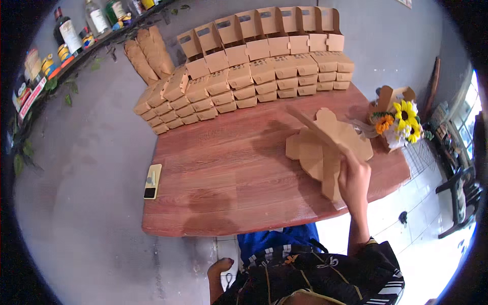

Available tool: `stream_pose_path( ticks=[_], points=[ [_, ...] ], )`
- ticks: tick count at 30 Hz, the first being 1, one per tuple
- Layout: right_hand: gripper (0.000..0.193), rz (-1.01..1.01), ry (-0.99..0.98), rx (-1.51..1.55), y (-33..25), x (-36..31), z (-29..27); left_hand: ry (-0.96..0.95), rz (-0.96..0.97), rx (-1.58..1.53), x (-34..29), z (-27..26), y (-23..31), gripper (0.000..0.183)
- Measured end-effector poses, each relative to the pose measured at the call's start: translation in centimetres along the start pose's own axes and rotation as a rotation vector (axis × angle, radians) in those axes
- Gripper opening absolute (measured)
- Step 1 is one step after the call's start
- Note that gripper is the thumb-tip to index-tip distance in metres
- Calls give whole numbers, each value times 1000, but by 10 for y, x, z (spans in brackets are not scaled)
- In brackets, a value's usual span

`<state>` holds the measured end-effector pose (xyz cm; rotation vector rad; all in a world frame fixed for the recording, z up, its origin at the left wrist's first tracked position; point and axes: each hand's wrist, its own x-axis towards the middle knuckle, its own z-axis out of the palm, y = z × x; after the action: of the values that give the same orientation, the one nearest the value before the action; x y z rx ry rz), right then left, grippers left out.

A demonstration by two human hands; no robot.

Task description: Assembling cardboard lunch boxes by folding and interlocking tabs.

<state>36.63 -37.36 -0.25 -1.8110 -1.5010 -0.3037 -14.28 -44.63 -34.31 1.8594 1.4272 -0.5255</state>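
Observation:
My right hand (354, 175) is closed on the edge of a flat cardboard box blank (316, 128), which it holds tilted up on edge. Beneath that blank lie more flat, unfolded cardboard box blanks (307, 151), spread on the right part of the wooden table (218, 170). How many lie there I cannot tell. My left hand (221, 265) hangs low by my side, below the table's front edge and away from the cardboard. Its fingers look curled in, with nothing visible in them.
Stacked folded brown boxes (218, 87) line the table's far side, with upright handled carriers (256, 23) on top. A phone (152, 181) lies at the left edge. Artificial flowers (405, 114) stand at the right corner. A bottle shelf (96, 43) hangs upper left.

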Motion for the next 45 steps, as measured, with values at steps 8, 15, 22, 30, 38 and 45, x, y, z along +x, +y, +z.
stream_pose_path(
  ticks=[8, 15, 22, 30, 38, 45],
  points=[
    [31, 536, 389, 1372, -63, -23, 13, 628, 301, -489, -138, -219, 161, 27],
    [47, 1292, -342, 1967, -95, -68, 116, 1063, 621, -29, -136, -248, 248, 40],
    [57, 1053, -595, 2014, -86, -91, 114, 1078, 496, -112, -60, -221, 227, 43],
    [97, 517, -244, 1665, -94, -87, 96, 1351, 674, -368, -57, -222, 215, 23],
    [91, -328, -137, 662, -120, -19, 86, 930, 670, -1318, -69, -242, 201, 67],
    [72, -399, -187, 608, -149, -10, 95, 392, 1097, -1659, -49, -244, 189, 96]
  ],
)
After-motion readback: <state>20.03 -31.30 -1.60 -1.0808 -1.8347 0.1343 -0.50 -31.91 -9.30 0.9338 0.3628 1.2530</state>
